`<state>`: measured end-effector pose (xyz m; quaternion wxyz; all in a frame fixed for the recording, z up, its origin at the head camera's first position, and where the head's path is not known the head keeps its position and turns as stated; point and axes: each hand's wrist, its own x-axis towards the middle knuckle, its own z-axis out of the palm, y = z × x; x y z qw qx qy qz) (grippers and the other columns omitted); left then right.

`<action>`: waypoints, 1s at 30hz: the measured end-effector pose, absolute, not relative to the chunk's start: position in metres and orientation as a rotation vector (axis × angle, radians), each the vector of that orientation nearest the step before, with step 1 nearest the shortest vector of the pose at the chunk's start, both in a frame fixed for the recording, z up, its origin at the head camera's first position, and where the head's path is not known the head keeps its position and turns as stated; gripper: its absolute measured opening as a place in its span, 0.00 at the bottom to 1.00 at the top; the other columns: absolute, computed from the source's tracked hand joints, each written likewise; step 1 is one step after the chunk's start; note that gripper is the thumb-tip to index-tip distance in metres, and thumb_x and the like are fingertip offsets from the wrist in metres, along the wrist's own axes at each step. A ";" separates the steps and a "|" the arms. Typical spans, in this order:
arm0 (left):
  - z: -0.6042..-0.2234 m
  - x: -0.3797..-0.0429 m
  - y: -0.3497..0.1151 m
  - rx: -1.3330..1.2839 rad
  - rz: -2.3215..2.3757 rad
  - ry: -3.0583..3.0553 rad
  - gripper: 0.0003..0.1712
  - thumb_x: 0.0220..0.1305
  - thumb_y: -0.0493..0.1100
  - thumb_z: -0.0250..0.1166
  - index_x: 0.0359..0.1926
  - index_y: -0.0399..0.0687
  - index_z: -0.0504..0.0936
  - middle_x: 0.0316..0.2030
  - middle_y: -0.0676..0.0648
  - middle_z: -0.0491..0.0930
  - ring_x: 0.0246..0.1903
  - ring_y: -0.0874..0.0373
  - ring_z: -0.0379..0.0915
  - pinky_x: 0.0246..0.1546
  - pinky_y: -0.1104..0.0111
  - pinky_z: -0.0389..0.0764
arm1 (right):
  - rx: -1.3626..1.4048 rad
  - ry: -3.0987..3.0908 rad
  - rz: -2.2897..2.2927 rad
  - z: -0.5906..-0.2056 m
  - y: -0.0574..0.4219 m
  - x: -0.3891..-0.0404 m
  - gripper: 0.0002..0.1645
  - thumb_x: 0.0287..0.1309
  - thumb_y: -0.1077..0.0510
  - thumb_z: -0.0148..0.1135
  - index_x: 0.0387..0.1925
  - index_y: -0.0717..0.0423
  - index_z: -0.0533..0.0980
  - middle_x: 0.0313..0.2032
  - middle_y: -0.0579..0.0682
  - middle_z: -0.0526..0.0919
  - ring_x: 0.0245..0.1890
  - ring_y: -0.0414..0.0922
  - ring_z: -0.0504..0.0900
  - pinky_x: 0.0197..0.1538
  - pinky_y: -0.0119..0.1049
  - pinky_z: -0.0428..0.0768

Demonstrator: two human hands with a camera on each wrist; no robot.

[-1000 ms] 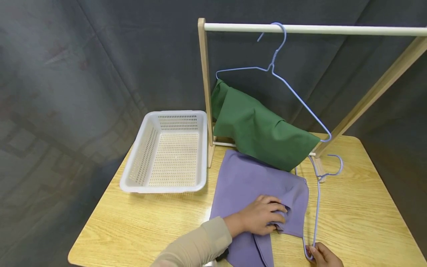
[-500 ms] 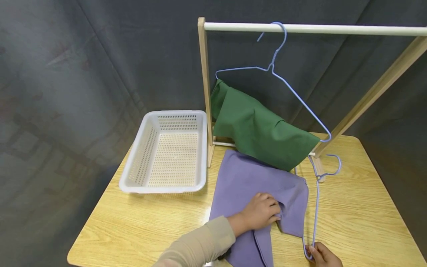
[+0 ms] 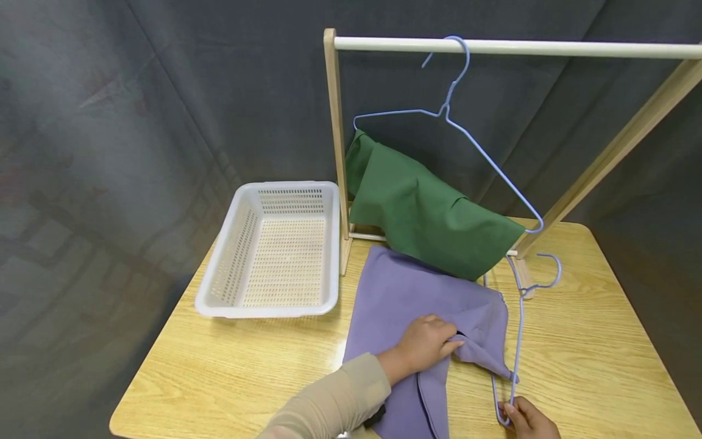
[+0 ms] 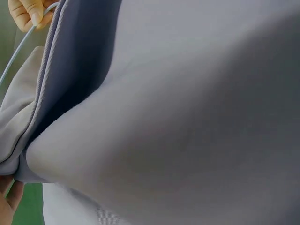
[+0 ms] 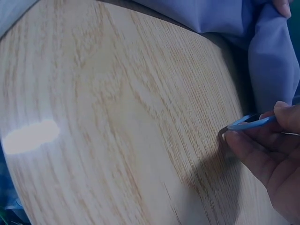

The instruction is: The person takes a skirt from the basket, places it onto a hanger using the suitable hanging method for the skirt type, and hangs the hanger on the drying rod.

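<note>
A purple cloth (image 3: 395, 286) with stitched edges lies folded on the table, its right part passing through a blue wire hanger (image 3: 520, 335). My left hand (image 3: 423, 342) pinches a fold of this cloth between thumb and fingers. In the left wrist view, cloth fills most of the frame and only the fingertips (image 4: 10, 199) of that hand show. At the table's front, my right hand (image 3: 529, 418) holds the rounded end corner of the hanger. The right wrist view shows the hanger's corner (image 5: 248, 124) between its thumb and fingers.
A rack with a white top bar (image 3: 576, 49) stands at the back. From it hangs another blue hanger (image 3: 482, 149) carrying a green cloth (image 3: 422, 207), which slopes down to the right. A white perforated basket (image 3: 334, 268) stands left of the rack on the wooden table (image 3: 219, 372).
My left hand has drawn back slightly left and now pinches the cloth. The cloth's lower right edge has lifted and folded over the hanger's side. My right hand keeps its hold, barely moving.
</note>
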<state>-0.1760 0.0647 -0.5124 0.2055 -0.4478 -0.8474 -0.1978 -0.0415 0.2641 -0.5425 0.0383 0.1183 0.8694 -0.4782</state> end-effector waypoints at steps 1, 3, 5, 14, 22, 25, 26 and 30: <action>-0.513 -0.176 0.065 -1.249 -0.547 -2.361 0.16 0.56 0.51 0.58 0.18 0.52 0.66 0.16 0.57 0.69 0.26 0.66 0.70 0.36 0.78 0.68 | 0.374 2.669 -1.462 -0.543 0.264 -0.041 0.30 0.60 0.44 0.41 0.25 0.70 0.71 0.29 0.60 0.79 0.25 0.27 0.74 0.30 0.31 0.77; -0.515 -0.176 0.065 -1.254 -0.535 -2.357 0.15 0.55 0.51 0.58 0.18 0.52 0.67 0.16 0.57 0.69 0.26 0.66 0.70 0.37 0.78 0.68 | 0.379 2.687 -1.460 -0.543 0.263 -0.042 0.24 0.62 0.51 0.43 0.24 0.69 0.71 0.27 0.56 0.80 0.25 0.27 0.74 0.29 0.30 0.77; -0.517 -0.176 0.064 -1.260 -0.540 -2.351 0.15 0.54 0.51 0.59 0.19 0.52 0.68 0.17 0.57 0.69 0.25 0.65 0.70 0.37 0.78 0.68 | 0.355 2.717 -1.456 -0.544 0.263 -0.041 0.20 0.61 0.56 0.44 0.24 0.70 0.71 0.25 0.51 0.80 0.24 0.27 0.74 0.27 0.28 0.77; -0.525 -0.173 0.064 -1.293 -0.538 -2.394 0.13 0.55 0.52 0.58 0.21 0.51 0.71 0.19 0.58 0.70 0.25 0.66 0.69 0.38 0.78 0.66 | 0.349 2.764 -1.154 -0.535 0.260 -0.046 0.10 0.58 0.64 0.47 0.26 0.62 0.73 0.30 0.56 0.81 0.25 0.30 0.75 0.29 0.27 0.76; -0.528 -0.173 0.062 -1.319 -0.609 -2.445 0.11 0.54 0.52 0.59 0.24 0.51 0.73 0.22 0.58 0.73 0.29 0.66 0.70 0.41 0.80 0.65 | 0.368 2.710 -1.021 -0.530 0.261 -0.051 0.09 0.58 0.62 0.47 0.27 0.59 0.73 0.33 0.56 0.80 0.26 0.35 0.76 0.29 0.29 0.74; -0.529 -0.174 0.062 -1.346 -0.623 -2.462 0.10 0.55 0.52 0.59 0.26 0.52 0.75 0.24 0.59 0.74 0.30 0.67 0.70 0.42 0.81 0.64 | 0.342 2.750 -0.985 -0.530 0.260 -0.051 0.10 0.59 0.60 0.47 0.24 0.57 0.71 0.32 0.54 0.80 0.21 0.32 0.69 0.25 0.28 0.69; -0.529 -0.175 0.062 -1.349 -0.626 -2.466 0.10 0.55 0.52 0.59 0.26 0.52 0.75 0.24 0.59 0.74 0.30 0.68 0.70 0.42 0.81 0.64 | 0.332 2.769 -0.984 -0.530 0.259 -0.051 0.11 0.59 0.59 0.47 0.23 0.56 0.70 0.32 0.54 0.80 0.19 0.32 0.67 0.23 0.28 0.67; -0.530 -0.175 0.062 -1.361 -0.643 -2.469 0.09 0.55 0.52 0.58 0.27 0.52 0.76 0.25 0.60 0.75 0.30 0.69 0.70 0.43 0.82 0.63 | 0.281 2.845 -1.008 -0.528 0.255 -0.049 0.15 0.60 0.54 0.47 0.19 0.54 0.65 0.26 0.50 0.79 0.14 0.32 0.58 0.19 0.28 0.61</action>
